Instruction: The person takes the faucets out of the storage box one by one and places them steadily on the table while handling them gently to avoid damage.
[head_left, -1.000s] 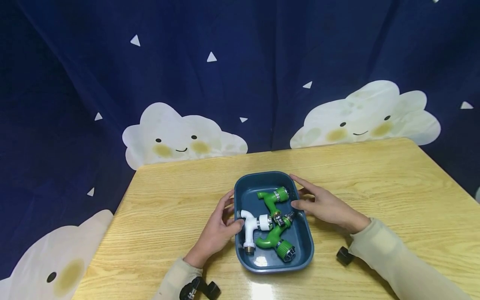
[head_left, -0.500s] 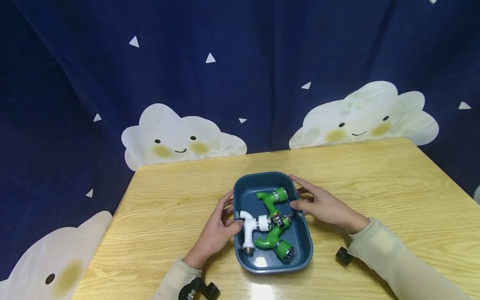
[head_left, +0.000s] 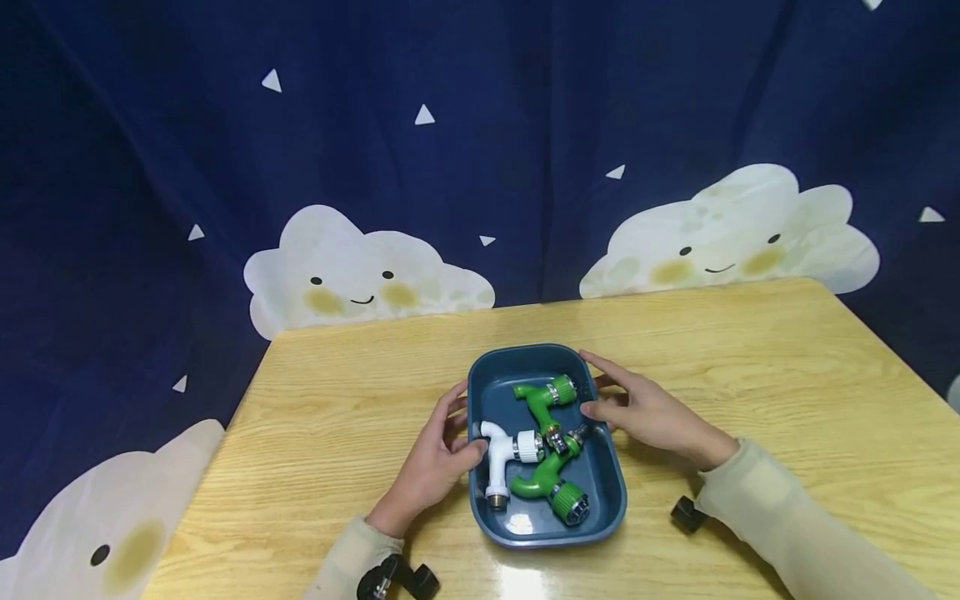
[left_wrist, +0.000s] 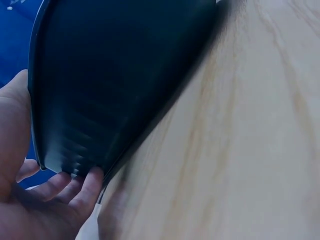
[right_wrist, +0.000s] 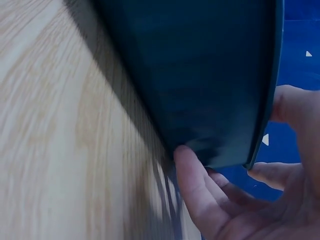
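A dark blue plastic tray (head_left: 604, 500) stands on the wooden table, holding three taps. The white tap (head_left: 498, 458) lies by its left wall. One green tap (head_left: 540, 400) is toward the back, and a second green tap (head_left: 547, 477) lies in front, their metal threaded ends crossing. My left hand (head_left: 429, 467) grips the tray's left side, thumb over the rim and fingers (left_wrist: 90, 192) against the outer wall. Opposite it, my right hand (head_left: 660, 417) holds the right side, thumb at the rim and fingers (right_wrist: 192, 177) on the outside.
The wooden table (head_left: 337, 400) extends on both sides of the tray. Behind it hangs a dark blue curtain (head_left: 525, 150) printed with white clouds and triangles. Black camera mounts (head_left: 687, 513) sit by both wrists.
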